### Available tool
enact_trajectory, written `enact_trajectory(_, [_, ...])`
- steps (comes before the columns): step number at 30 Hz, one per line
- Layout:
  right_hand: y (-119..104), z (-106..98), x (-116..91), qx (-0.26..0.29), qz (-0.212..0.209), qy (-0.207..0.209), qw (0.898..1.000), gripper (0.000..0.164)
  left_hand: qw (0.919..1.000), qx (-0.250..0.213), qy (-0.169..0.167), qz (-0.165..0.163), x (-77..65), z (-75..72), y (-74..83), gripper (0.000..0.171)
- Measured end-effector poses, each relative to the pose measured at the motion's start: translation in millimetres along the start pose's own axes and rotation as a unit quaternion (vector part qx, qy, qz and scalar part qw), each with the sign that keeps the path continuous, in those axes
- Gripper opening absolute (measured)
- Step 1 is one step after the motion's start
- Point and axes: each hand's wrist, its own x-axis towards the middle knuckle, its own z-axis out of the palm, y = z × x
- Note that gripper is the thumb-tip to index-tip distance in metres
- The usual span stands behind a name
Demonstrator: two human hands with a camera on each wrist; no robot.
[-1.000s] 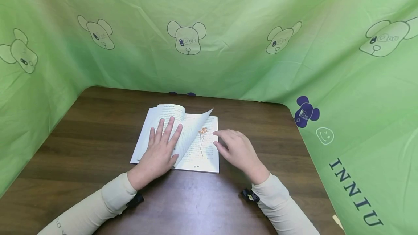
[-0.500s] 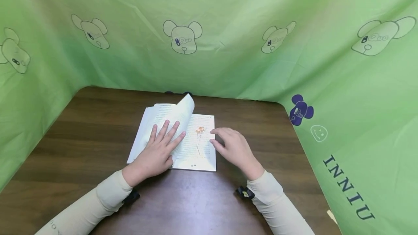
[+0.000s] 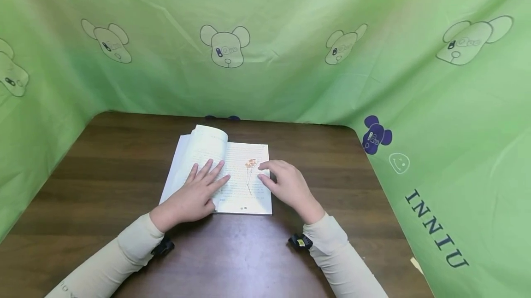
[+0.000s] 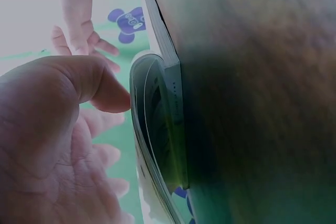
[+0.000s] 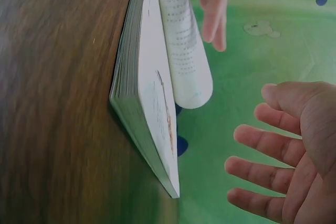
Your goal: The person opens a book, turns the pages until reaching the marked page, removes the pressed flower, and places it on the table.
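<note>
An open book (image 3: 237, 199) lies on the wooden table in the head view. On its right page rests a dried flower (image 3: 250, 163) with orange petals and thin stems. My left hand (image 3: 191, 195), fingers spread, presses on the left-hand pages (image 3: 207, 140), whose top curves up. In the left wrist view its thumb touches the edge of the bulging pages. Just right of the flower hovers my right hand (image 3: 290, 188), thumb and forefinger apart near the page's edge. The right wrist view shows that hand (image 5: 294, 150) with loose fingers, holding nothing, apart from the book.
The brown wooden table (image 3: 103, 169) stretches out around the book. A green cloth (image 3: 282, 81) printed with bear heads hangs behind and at both sides. Dark wrist devices (image 3: 300, 242) sit under both cuffs.
The raised page has swung over to the left and lies with the other pages under my left hand. My right hand has come slightly closer to the flower. The head view has shifted slightly.
</note>
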Motion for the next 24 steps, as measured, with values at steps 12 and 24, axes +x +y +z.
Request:
enact_trajectory(12, [-8.8, 13.8, 12.7, 0.08, 0.1, -0.003, 0.992, 0.02, 0.9963, -0.03, -0.061, -0.053, -4.1, -5.9, -8.3, 0.07])
enact_trajectory(24, [-4.5, 28.8, 3.2, 0.138, 0.108, -0.003, 0.984, 0.013, 0.991, -0.043, -0.098, -0.08, -4.5, -9.6, -7.4, 0.074])
